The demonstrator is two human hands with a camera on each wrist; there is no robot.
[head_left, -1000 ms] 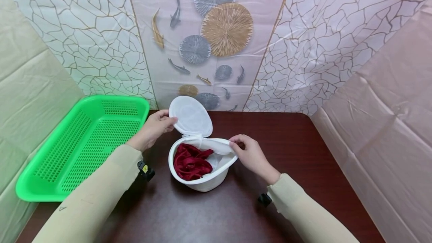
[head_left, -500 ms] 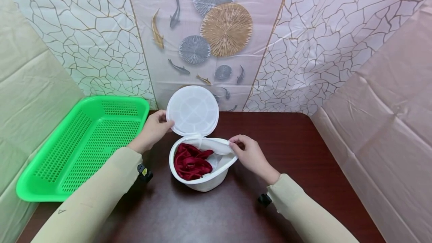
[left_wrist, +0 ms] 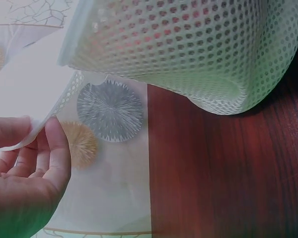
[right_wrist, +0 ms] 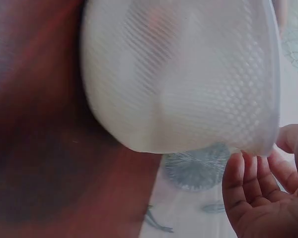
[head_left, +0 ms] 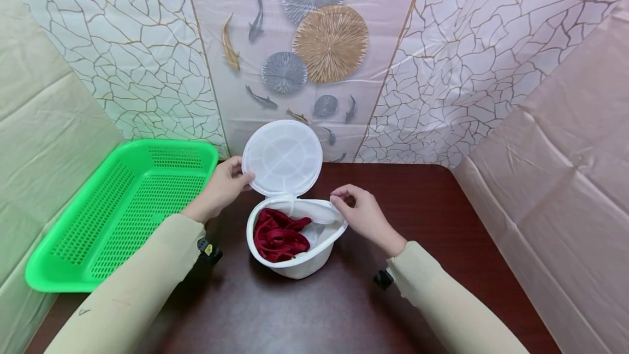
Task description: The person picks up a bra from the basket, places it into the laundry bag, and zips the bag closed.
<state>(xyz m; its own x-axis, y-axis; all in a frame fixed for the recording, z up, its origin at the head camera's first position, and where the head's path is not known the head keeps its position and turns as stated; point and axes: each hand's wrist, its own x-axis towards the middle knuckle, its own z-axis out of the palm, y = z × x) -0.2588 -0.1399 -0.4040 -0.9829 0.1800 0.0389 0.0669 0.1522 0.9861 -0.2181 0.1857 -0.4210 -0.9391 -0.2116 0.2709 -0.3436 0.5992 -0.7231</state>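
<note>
A white mesh laundry bag (head_left: 321,255) with a stiff round rim stands on the table, its body visible in both wrist views. A dark red cloth garment (head_left: 279,236) lies bunched inside; its kind is unclear. The round white lid (head_left: 282,158) is raised at the back, joined to the bag near the rim. My left hand (head_left: 226,184) pinches the lid's left edge between thumb and fingers, also seen in the left wrist view. At the bag's right rim, my right hand (head_left: 361,212) has its thumb on one side of the edge and curled fingers on the other.
A green plastic basket (head_left: 123,269) with perforated sides sits at the left of the dark brown table (head_left: 417,223). A patterned sheet (head_left: 265,21) hangs behind the table. Beige cloth (head_left: 560,157) walls the right side.
My left hand has lifted the lid from a tilted pose to more upright, its inner face turning toward me. My right hand has shifted slightly back along the rim. The garment stays put.
</note>
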